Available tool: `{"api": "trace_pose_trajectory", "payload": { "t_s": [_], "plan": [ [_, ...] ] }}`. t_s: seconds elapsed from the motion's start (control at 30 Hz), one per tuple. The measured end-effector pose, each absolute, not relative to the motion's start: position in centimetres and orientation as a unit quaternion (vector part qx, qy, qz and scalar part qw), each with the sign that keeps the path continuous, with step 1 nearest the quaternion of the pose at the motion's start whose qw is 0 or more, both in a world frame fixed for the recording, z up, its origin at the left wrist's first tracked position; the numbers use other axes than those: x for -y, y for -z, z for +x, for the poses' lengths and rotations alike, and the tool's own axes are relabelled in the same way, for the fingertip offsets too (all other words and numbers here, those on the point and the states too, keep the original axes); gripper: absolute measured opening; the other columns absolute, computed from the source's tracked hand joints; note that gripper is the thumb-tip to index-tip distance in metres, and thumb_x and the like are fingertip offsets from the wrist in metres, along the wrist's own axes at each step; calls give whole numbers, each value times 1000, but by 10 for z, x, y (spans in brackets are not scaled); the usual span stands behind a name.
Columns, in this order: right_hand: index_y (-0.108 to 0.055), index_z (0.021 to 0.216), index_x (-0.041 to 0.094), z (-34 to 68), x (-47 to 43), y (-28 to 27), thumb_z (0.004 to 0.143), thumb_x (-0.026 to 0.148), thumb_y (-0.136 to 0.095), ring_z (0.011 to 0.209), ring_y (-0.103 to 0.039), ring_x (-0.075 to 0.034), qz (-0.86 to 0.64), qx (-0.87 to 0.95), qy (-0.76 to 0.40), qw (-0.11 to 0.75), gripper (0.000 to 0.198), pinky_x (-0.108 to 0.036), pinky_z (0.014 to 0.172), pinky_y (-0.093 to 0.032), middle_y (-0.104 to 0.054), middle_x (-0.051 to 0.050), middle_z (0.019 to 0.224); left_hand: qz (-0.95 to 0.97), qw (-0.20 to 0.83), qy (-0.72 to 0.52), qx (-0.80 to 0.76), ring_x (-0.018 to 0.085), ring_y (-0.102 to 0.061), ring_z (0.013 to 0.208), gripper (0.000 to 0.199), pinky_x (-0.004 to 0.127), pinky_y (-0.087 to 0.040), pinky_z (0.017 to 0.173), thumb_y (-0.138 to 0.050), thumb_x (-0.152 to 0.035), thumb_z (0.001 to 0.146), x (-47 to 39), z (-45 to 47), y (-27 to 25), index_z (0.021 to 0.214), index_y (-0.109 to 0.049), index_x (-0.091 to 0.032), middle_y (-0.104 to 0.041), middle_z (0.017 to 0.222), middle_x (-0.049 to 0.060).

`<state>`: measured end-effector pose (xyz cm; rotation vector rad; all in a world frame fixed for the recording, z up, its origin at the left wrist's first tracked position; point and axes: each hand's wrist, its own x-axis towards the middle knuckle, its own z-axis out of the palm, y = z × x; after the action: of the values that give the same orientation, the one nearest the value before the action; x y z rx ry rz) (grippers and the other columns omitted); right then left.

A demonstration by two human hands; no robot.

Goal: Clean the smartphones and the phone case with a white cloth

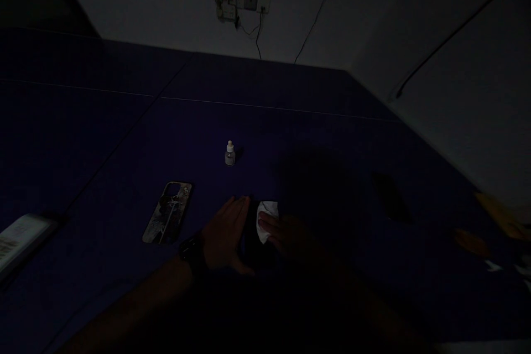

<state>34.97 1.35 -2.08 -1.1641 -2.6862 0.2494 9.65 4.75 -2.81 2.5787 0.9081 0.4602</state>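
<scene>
The light is very dim. My left hand (224, 232), with a dark watch on the wrist, lies on the purple-blue surface with its fingers stretched forward and its thumb spread. It rests along the left side of a flat dark object (251, 238), which looks like a phone but is mostly lost in shadow. My right hand (286, 232) presses a crumpled white tissue (267, 213) down on that object; much of this hand is in shadow. Left of my left hand lies a phone case (168, 213) with a printed picture. A small dropper bottle (229, 155) stands upright beyond my hands.
At the far left edge is a white box-like object (22, 238). A dark flat item (390, 196) lies to the right, with an orange-brown piece (470, 242) and a yellow item (501, 215) further over. Wall sockets (243, 0) with cables are at the back.
</scene>
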Motion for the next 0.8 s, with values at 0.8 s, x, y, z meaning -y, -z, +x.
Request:
{"api": "trace_pose_trajectory", "payload": {
  "t_s": [0.8],
  "plan": [
    [-61, 136, 22, 336, 4, 17, 104, 21, -41, 99, -68, -18, -256, 960, -107, 48, 37, -34, 73, -49, -64, -6, 139, 912, 176, -163, -333, 48, -36, 144, 159, 64, -28, 116, -80, -76, 49, -46, 98, 30, 156, 15, -6, -29, 157, 35]
  ]
}}
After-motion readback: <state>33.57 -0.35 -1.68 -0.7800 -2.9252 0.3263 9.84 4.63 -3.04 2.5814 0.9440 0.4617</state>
